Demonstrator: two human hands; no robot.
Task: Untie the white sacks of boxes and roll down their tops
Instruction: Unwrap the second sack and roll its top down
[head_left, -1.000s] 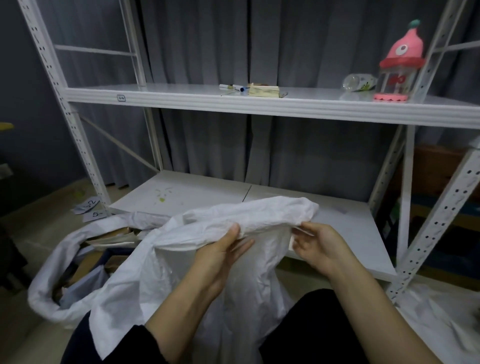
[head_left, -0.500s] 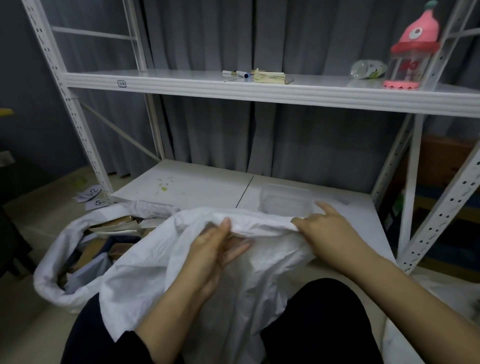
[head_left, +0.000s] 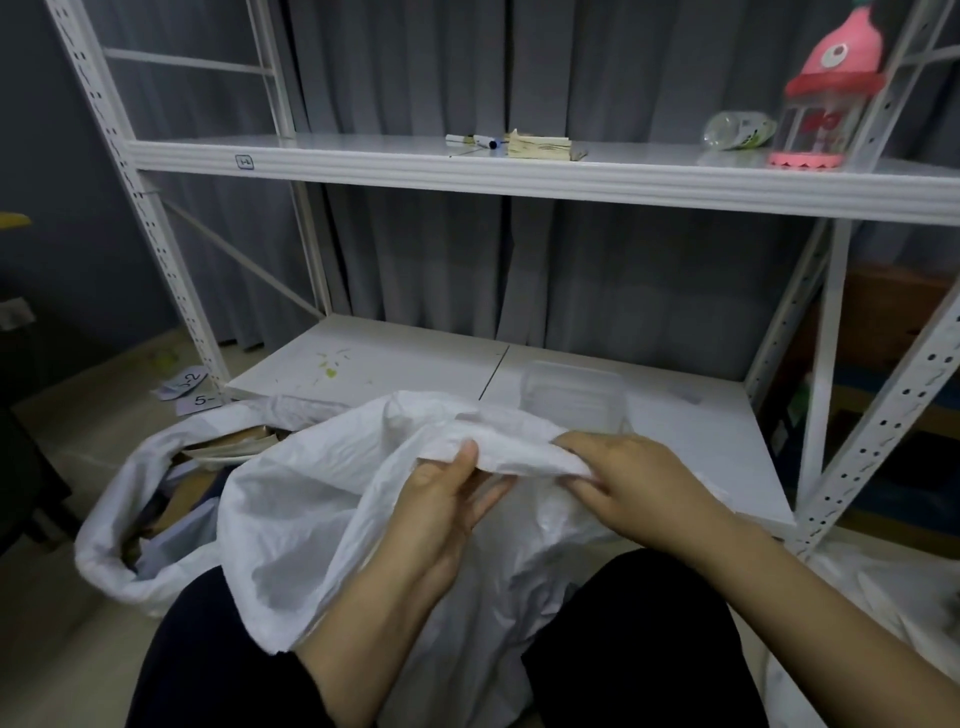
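Observation:
A white sack stands between my knees, its top edge bunched and folded over. My left hand pinches that top edge from below, thumb on the near side. My right hand grips the same folded edge just to the right, knuckles up. What is inside this sack is hidden. A second white sack sits on the floor to the left with its top rolled down, showing cardboard boxes and flat packets inside.
A white metal shelving rack stands right in front. A clear plastic container sits on its lower shelf just beyond my hands. Markers, a paper stack, a bottle and a pink toy rest on the upper shelf. More white sacking lies at right.
Both hands have lowered the sack's top edge and folded it down toward me. The right hand shifted from pinching the edge's end to pressing over the fold. The clear container became visible behind.

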